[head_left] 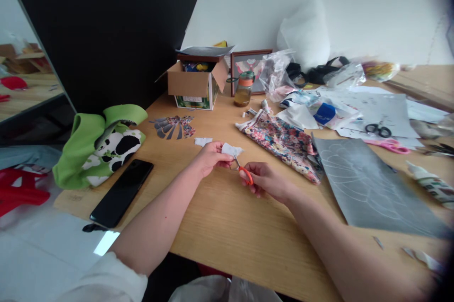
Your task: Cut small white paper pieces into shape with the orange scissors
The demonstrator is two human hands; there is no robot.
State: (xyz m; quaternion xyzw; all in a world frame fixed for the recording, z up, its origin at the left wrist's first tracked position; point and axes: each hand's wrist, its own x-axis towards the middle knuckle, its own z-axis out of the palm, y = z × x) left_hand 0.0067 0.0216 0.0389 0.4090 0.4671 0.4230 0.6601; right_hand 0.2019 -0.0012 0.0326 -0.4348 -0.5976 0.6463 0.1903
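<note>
Forearms [170,214] angled inward over a wooden table [234,235], a person's left hand [211,157] pinches a white scrap [231,149] that juts rightward from its closed grip; the right hand [266,180] curls around orange-handled scissors [246,175], blades at the scrap's near edge.

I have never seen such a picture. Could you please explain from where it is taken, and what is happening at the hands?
There is no robot: one camera, worn on a person's head, looks forward and down. The bare left hand holds a small white piece; the bare right hand holds orange-handled scissors up against it. On the wooden table are a phone, floral fabric, a grey sheet with drawn lines, and an open cardboard box.
</note>
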